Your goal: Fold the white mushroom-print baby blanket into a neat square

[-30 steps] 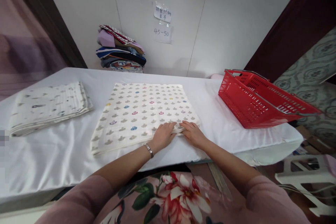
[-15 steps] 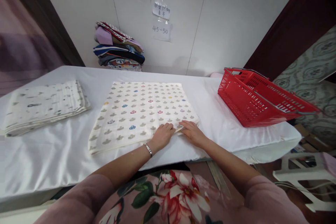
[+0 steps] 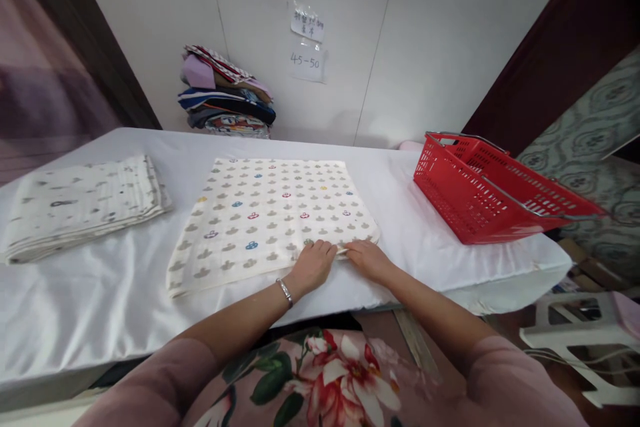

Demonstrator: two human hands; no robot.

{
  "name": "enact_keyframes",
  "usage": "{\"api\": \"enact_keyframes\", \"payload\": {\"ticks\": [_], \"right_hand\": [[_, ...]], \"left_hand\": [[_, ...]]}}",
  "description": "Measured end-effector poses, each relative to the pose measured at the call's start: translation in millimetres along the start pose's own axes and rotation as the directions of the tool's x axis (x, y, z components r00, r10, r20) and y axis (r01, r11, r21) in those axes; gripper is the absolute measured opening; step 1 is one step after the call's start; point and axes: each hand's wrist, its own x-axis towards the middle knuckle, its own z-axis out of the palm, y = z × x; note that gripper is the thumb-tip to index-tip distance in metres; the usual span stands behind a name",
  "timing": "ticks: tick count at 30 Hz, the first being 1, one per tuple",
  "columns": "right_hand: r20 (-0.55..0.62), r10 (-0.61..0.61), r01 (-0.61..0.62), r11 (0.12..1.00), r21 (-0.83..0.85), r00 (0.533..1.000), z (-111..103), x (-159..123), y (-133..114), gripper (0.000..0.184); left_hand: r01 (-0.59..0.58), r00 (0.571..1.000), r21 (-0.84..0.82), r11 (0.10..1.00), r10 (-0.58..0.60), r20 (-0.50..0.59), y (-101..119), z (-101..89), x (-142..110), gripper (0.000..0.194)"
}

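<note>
Cloth (image 3: 280,210) with printed rows of grey motifs and a few coloured ones lies flat on the white-covered table (image 3: 120,300), directly beyond the hands and extending to their left. Left hand (image 3: 316,263) touches the near edge of the cloth, fingers bent over it. Right hand (image 3: 369,260) touches the same edge just beside the left hand, near the right corner, fingertips directed toward the left hand. The thumbs are hidden; whether either hand grips the edge or only presses on it cannot be determined. A bracelet (image 3: 285,292) encircles the left wrist.

A folded stack (image 3: 85,203) of white printed fabric sits well to the left of both hands, apart from the cloth. A red basket (image 3: 480,197) with metal handles stands to the right of the hands and farther out, also apart from the cloth. A textile pile (image 3: 227,97) is located beyond the hands, to the left, against the wall (image 3: 440,33). Two paper signs (image 3: 307,43) are attached to the wall, straight ahead.
</note>
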Motion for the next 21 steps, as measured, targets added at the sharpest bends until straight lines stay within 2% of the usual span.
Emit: {"api": "enact_keyframes", "payload": {"ticks": [7, 12, 14, 16, 17, 18, 19, 20, 21], "right_hand": [[-0.041, 0.022, -0.024, 0.999, -0.043, 0.999, 10, -2, -8, 0.020], [-0.069, -0.015, 0.018, 0.999, 0.047, 0.998, 6, -6, -7, 0.021], [-0.144, -0.019, 0.040, 0.989, 0.141, 0.989, 5, -12, -1, 0.024], [-0.258, 0.106, -0.038, 0.966, 0.256, 0.960, 3, -17, 12, 0.026], [-0.296, 0.240, -0.136, 0.933, 0.332, 0.925, 2, -18, 20, 0.025], [-0.283, 0.421, -0.274, 0.855, 0.440, 0.862, 0, -18, 28, 0.024], [-0.204, 0.604, -0.417, 0.719, 0.556, 0.770, -1, -17, 37, 0.023], [-0.075, 0.745, -0.535, 0.542, 0.648, 0.663, -3, -14, 46, 0.022], [0.069, 0.827, -0.617, 0.358, 0.701, 0.559, -5, -11, 54, 0.022]], "left_hand": [[-0.073, 0.997, 0.038, 0.997, 0.074, -0.033, 3, 5.1, 9, 0.020], [-0.091, 0.996, 0.027, 0.996, 0.090, 0.010, 3, 8.4, 12, 0.017], [-0.073, 0.997, 0.020, 0.997, 0.073, 0.013, 2, 9.4, 12, 0.016], [-0.074, 0.997, 0.018, 0.997, 0.074, 0.010, 1, 10.6, 12, 0.016], [-0.080, 0.997, 0.018, 0.997, 0.079, 0.007, 1, 11.4, 12, 0.017], [-0.086, 0.996, 0.017, 0.996, 0.086, 0.004, 1, 12.2, 12, 0.018], [-0.088, 0.996, 0.015, 0.996, 0.088, 0.003, 0, 12.9, 12, 0.019], [-0.084, 0.996, 0.012, 0.996, 0.084, 0.004, 0, 13.4, 12, 0.020], [-0.072, 0.997, 0.007, 0.997, 0.072, 0.007, 0, 13.5, 12, 0.020]]}}
